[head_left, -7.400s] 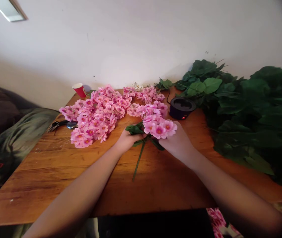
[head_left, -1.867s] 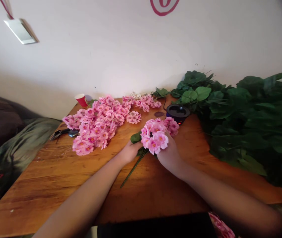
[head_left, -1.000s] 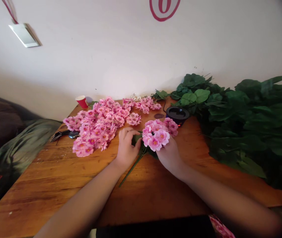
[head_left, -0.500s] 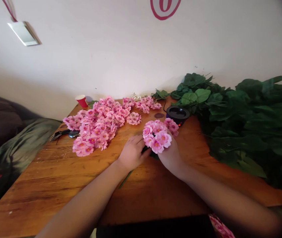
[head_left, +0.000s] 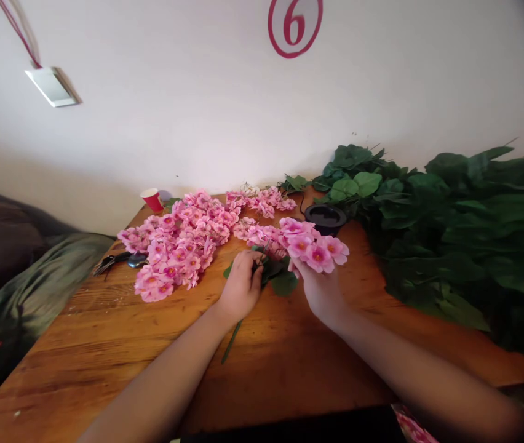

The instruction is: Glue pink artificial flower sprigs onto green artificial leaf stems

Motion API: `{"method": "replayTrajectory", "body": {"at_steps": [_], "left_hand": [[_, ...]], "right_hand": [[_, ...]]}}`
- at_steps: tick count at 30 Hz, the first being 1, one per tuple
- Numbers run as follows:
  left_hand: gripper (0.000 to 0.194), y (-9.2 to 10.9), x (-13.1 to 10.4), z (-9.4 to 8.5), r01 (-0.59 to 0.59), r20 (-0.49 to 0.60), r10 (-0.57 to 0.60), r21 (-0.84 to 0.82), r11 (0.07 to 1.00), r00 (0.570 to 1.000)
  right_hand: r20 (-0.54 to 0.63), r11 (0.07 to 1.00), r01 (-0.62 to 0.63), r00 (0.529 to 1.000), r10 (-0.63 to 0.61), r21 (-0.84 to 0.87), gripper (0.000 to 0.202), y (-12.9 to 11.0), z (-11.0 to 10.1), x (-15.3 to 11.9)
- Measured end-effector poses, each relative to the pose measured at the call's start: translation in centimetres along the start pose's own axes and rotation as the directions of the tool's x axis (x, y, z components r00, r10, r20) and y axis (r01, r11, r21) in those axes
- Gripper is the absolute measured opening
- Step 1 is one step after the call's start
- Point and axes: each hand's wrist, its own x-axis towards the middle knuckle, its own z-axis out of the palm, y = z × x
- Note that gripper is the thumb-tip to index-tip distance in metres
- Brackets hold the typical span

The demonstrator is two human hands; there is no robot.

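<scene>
My left hand (head_left: 242, 284) is closed around the green stem (head_left: 230, 343) of an artificial leaf spray, its lower end poking out below the hand. Dark green leaves (head_left: 284, 283) spread from that hand to the right. Just right of them, my right hand (head_left: 321, 292) grips a bunch of pink artificial flowers (head_left: 310, 245) from underneath; the blooms hide its fingertips. Behind the leaves shows another pink flower cluster (head_left: 264, 237), and whether it is attached to the spray I cannot tell.
A heap of pink flowers (head_left: 183, 246) covers the table's left middle. Green leaves (head_left: 474, 234) are piled at the right. A black round pot (head_left: 325, 215) stands behind my right hand. A red paper cup (head_left: 152, 200) and a dark-handled tool (head_left: 113, 263) lie to the left.
My right hand has shifted right with its flowers, away from my left hand. The leaves and the pink cluster behind them now show. The view has tilted up slightly.
</scene>
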Motion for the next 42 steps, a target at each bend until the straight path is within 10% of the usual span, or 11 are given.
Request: {"method": "replayTrajectory", "body": {"at_steps": [7, 20, 32, 37, 42], "left_hand": [[0.021, 0.1, -0.2, 0.0, 0.0, -0.132, 0.007, 0.053, 0.999, 0.991], [0.007, 0.4, -0.1, 0.5, 0.174, -0.034, -0.192, -0.292, 0.94, 0.981], [0.023, 1.1, 1.0, 0.7, 0.374, -0.009, -0.518, -0.68, 0.63, 0.856], [0.035, 3.1, 0.6, 0.6, 0.372, -0.109, -0.59, -0.682, 0.63, 0.8], [0.029, 3.7, -0.4, 0.9, 0.344, -0.126, -0.485, -0.555, 0.757, 0.865]], "right_hand": [[-0.037, 0.92, -0.146, 0.985, 0.171, 0.364, 0.047, 1.5, 0.7, 0.5], [0.019, 0.947, -0.152, 0.988, 0.153, 0.284, 0.051, 0.3, 0.7, 0.9], [0.066, 0.959, -0.177, 0.984, 0.167, 0.219, 0.051, -0.1, 0.5, 0.9], [0.053, 0.974, -0.17, 0.985, 0.163, 0.151, 0.048, 0.7, 0.6, 0.9], [0.085, 0.982, -0.11, 0.992, 0.098, 0.156, 0.051, 0.6, 0.8, 0.7]]}}
